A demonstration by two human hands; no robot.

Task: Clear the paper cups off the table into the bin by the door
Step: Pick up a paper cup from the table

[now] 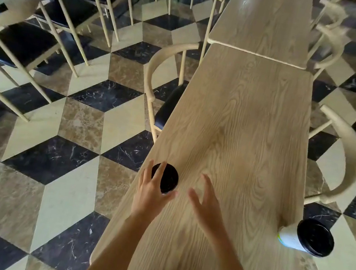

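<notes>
A paper cup with a black lid (168,179) stands at the left edge of the long wooden table (245,127). My left hand (150,192) is over it, fingers spread around the lid and touching its near side; whether they grip it is unclear. My right hand (205,201) hovers open above the table just right of that cup, holding nothing. A second white paper cup with a black lid (306,237) stands at the table's right edge, well away from both hands. No bin or door is in view.
Pale wooden chairs with dark seats stand along the table: one on the left (163,89), one on the right (344,159). A second table (271,20) butts on beyond. More chairs (50,17) crowd the far left. The floor is a black, brown and cream tile pattern (71,140).
</notes>
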